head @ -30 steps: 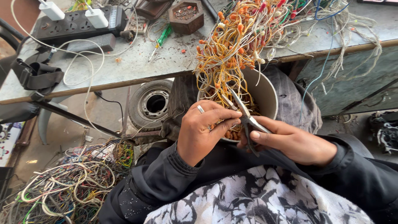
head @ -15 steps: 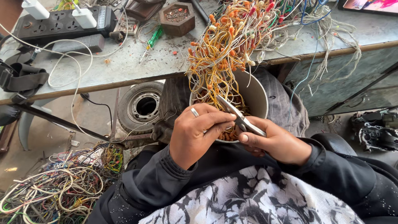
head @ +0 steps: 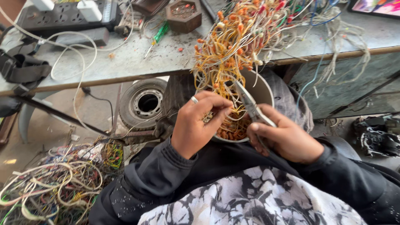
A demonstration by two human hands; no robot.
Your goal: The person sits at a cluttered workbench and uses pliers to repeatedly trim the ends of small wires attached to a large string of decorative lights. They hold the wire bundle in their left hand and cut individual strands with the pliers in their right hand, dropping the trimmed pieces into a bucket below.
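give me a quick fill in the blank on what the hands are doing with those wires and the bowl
1. The right hand holds a pair of ____ over the white bowl.
2. The left hand, pinching wires, wears a ____ on one finger.
3. The bundle of wires hangs from the bench down into the ____.
4. The green-handled screwdriver lies on the ____.

Missing words: scissors; ring; bowl; bench
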